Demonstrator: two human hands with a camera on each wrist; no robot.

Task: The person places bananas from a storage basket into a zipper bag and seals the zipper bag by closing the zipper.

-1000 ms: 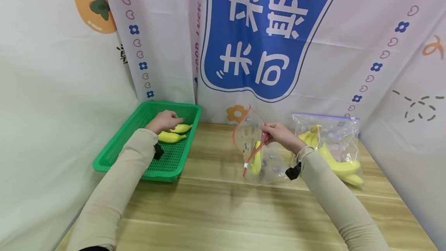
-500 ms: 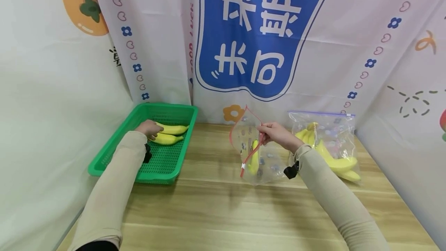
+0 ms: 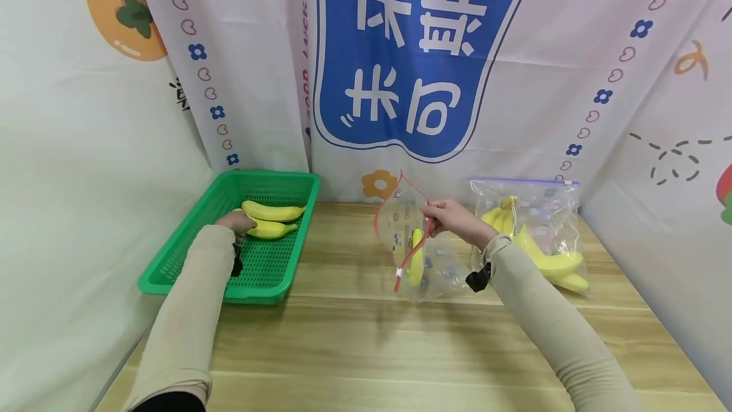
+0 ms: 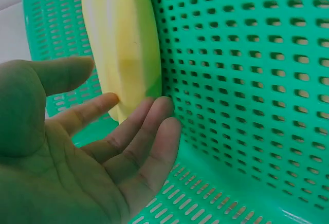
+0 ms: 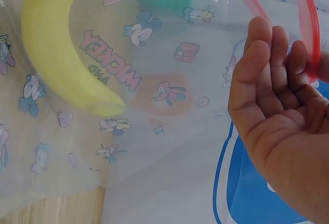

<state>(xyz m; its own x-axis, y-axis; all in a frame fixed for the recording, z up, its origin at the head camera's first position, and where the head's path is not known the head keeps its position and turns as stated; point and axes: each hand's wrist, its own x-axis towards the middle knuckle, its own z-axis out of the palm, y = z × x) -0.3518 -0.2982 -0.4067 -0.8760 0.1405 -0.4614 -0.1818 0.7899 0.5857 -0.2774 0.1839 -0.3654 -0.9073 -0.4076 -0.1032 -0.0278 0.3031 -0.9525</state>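
Two yellow bananas, an upper one (image 3: 274,212) and a lower one (image 3: 273,229), lie side by side in a green perforated basket (image 3: 264,272). My left hand (image 3: 236,222) is at their left ends. In the left wrist view its thumb stands apart from its loosely bent fingers, and the fingertips (image 4: 165,106) are at the banana (image 4: 126,44); contact is unclear. My right hand (image 3: 460,221) pinches the red rim of a clear, printed zip bag (image 3: 443,275), whose mouth gapes. One banana (image 3: 417,259) is inside this bag, seen through the plastic in the right wrist view.
To the right stands a second clear zip bag (image 3: 574,221) with a purple top, holding several bananas (image 3: 551,264). The wooden table (image 3: 343,342) reaches a printed cloth backdrop (image 3: 269,113) behind and white cloth at both sides.
My left hand has come down and left within the basket to the bananas' left ends. The right hand keeps its grip on the bag's rim. The head view has shifted slightly.
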